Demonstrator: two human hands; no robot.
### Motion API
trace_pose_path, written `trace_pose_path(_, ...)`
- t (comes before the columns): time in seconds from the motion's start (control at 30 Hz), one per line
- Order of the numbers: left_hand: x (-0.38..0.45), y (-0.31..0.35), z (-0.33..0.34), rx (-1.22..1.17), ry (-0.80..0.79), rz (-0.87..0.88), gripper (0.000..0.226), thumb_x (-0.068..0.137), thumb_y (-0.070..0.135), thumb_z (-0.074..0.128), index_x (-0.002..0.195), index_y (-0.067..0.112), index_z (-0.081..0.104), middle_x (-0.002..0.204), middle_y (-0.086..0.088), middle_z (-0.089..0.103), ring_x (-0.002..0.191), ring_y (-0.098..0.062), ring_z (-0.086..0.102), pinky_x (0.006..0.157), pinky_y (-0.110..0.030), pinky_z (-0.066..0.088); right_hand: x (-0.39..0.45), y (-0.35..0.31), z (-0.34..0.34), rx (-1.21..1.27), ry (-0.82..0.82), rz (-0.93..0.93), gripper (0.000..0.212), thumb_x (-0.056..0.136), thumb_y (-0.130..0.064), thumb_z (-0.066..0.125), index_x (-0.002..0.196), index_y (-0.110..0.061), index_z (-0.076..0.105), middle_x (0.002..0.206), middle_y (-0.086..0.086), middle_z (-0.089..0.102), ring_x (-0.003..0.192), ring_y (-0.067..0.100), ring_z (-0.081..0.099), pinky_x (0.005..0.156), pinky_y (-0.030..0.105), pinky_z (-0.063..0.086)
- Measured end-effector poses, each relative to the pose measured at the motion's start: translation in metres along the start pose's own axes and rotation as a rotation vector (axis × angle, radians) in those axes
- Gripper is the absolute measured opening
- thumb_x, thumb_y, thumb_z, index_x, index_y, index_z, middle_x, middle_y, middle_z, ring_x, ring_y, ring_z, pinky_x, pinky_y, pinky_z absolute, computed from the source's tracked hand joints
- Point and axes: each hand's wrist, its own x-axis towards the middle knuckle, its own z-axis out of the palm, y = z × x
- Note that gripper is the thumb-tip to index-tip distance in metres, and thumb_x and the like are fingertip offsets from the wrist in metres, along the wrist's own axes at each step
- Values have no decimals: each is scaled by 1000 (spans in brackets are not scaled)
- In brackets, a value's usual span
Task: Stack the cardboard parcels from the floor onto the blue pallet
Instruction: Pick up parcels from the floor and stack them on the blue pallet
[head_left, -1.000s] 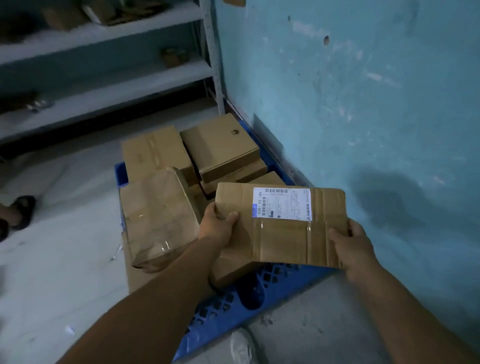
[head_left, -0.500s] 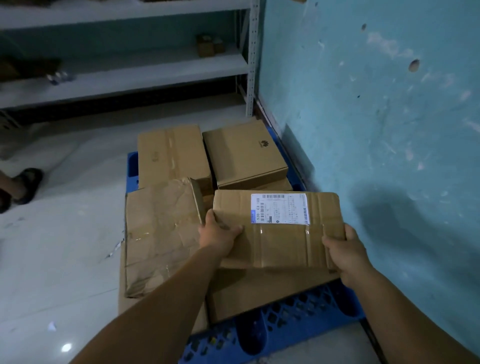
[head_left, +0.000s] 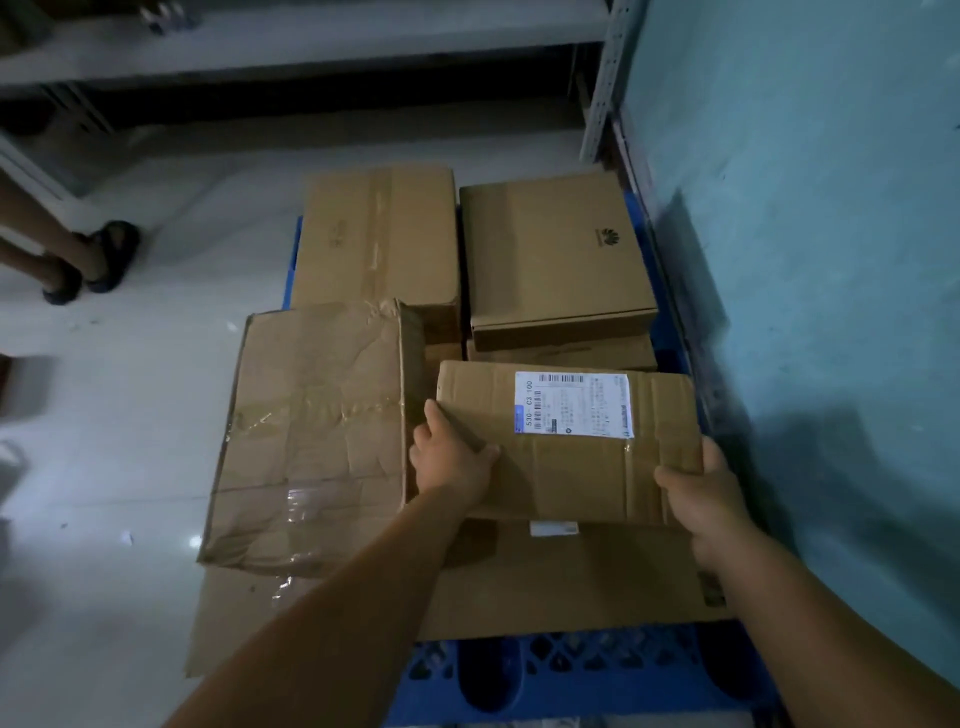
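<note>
A flat cardboard parcel with a white shipping label (head_left: 571, 447) is held over the blue pallet (head_left: 566, 675), just above a larger flat box (head_left: 571, 587). My left hand (head_left: 452, 457) grips its left edge, thumb on top. My right hand (head_left: 706, 493) grips its lower right corner. On the pallet lie a crumpled taped box (head_left: 311, 431) at the left, a taped box (head_left: 379, 239) at the back left and a logo-printed box (head_left: 556, 254) at the back right on another box.
A turquoise wall (head_left: 810, 260) runs close along the pallet's right side. A grey metal shelf (head_left: 311, 47) with its upright post stands behind the pallet. Another person's legs in dark sandals (head_left: 93, 260) stand on the pale floor at the left.
The labelled parcel has come forward and down over the pallet's stack, with both hands still gripping it. My view has moved closer and tilted further down.
</note>
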Motion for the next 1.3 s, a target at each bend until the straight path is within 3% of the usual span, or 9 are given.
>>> trace_pose_path(0.2,31,-13,51,12,35,-98,102,84,26,70,153,17,-4,154,-10,22,141,-31,23,112,-47,28,61,22,15,-114,-49,10,56,89,-21,60,136,-38,36,119,2,56,107,28,56,90,56,48)
trace_pose_path(0.33,39,-25,72,13,51,-145,105,82,24,72,152,26,-6,151,-13,23,138,-34,27,110,-49,30,88,28,27,-176,-88,0,67,90,-19,59,143,-42,26,130,5,49,113,28,51,93,53,45)
trace_pose_path(0.47,41,-37,79,100,25,-179,100,83,28,70,152,31,-3,155,-14,3,135,-40,29,108,-46,32,110,16,48,-238,-113,-42,76,92,-14,57,150,-39,15,149,6,32,131,30,38,99,50,39)
trace_pose_path(0.67,43,-50,92,243,-56,-197,97,83,39,68,151,32,-1,157,-12,-14,134,-43,33,105,-44,36,132,1,73,-337,-117,-173,73,89,-13,58,147,-38,21,146,4,34,129,29,39,98,49,41)
trace_pose_path(0.83,43,-47,105,592,-32,-86,87,81,48,66,147,21,16,154,-16,4,141,-39,12,114,-45,20,125,10,90,-246,-9,-99,83,84,-11,66,149,-27,19,151,5,22,134,32,34,104,52,40)
trace_pose_path(0.93,56,-43,103,613,-47,22,84,81,47,67,144,22,19,158,-17,-7,146,-36,-6,117,-46,7,107,23,103,-133,-16,-22,95,84,-10,68,153,-19,3,155,8,20,139,30,30,113,49,30)
trace_pose_path(1.03,75,-43,95,614,-108,62,98,78,48,71,149,27,6,158,-18,-18,146,-34,-17,117,-47,-1,90,35,117,-105,-81,-16,101,85,-11,68,153,-22,-5,154,9,22,138,29,33,112,48,32)
trace_pose_path(1.13,80,-44,92,678,-164,42,111,77,55,69,151,26,-9,157,-21,-14,146,-37,-12,117,-48,0,84,38,126,-113,-119,-31,102,85,-10,67,153,-25,-7,156,8,20,137,28,35,110,48,36)
trace_pose_path(1.3,70,-52,93,674,-107,-33,110,74,63,65,149,25,-5,152,-24,5,142,-42,9,116,-48,12,83,18,130,-148,-204,-42,91,89,-12,64,153,-27,1,152,5,30,131,25,43,106,39,39)
